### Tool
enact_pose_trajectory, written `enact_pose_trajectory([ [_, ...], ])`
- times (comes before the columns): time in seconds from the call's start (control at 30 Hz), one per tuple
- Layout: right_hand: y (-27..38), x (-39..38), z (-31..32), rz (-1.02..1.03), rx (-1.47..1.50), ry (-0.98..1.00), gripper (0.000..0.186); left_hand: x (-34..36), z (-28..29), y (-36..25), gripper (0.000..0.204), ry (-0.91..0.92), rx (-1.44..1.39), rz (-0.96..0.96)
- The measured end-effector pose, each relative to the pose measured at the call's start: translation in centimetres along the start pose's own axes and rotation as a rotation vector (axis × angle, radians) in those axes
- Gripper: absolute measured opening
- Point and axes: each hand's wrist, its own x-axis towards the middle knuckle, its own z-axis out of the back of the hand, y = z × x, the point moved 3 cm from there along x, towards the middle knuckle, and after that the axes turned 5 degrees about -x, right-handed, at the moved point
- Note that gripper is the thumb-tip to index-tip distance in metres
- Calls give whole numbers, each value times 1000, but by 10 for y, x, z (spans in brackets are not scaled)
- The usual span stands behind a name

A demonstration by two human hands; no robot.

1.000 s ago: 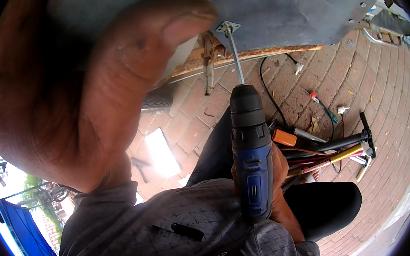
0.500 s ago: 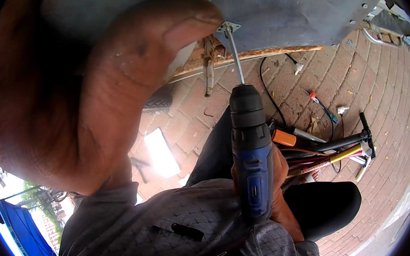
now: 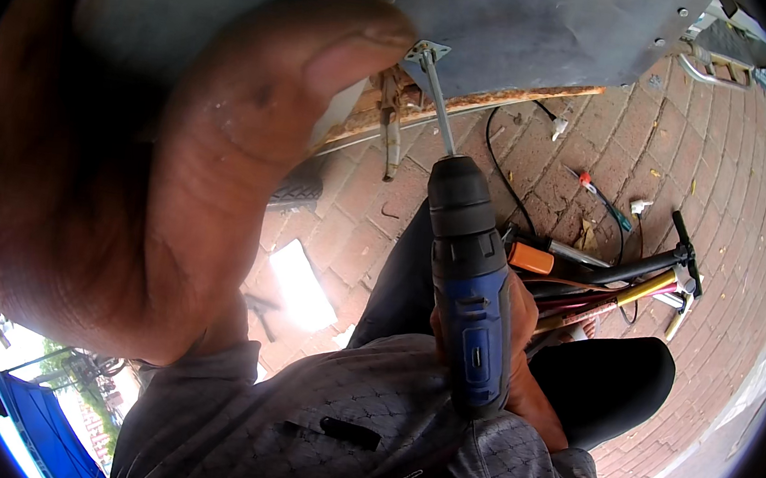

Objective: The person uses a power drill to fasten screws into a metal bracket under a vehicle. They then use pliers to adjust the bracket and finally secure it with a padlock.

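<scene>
My left hand point(image 3: 195, 175) looms large at the left, fingers curled up against a grey metal panel point(image 3: 560, 30); what they grip is hidden. Its thumb reaches to a small silver plate point(image 3: 438, 53) on that panel. A long bit point(image 3: 440, 97) runs from the plate down to a blue and black cordless drill point(image 3: 467, 321), held by my right hand point(image 3: 523, 317), which is mostly behind the drill body. A rusty edge point(image 3: 545, 92) runs along the bottom of the panel.
On the brick paving point(image 3: 704, 159) lie a black cable point(image 3: 509, 177), a red and teal tool point(image 3: 604, 196), an orange-ended item point(image 3: 530, 258) and several bars and long-handled tools point(image 3: 646, 287). A bright white sheet point(image 3: 302, 284) lies left of my knee. A blue canopy point(image 3: 43, 418) shows at lower left.
Over the last second my left thumb has shifted slightly rightward, now overlapping the plate's left edge. The drill and right hand look almost unchanged.
</scene>
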Motion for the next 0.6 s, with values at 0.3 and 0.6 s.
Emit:
enact_pose_trajectory([
  [0.3,-8,-3,-3,-184,163,58,30,-1,0,-1,44,3,-1,-2],
  [0.6,-7,-2,-2,-162,189,52,33,-1,1,-2,43,7,3,-7],
])
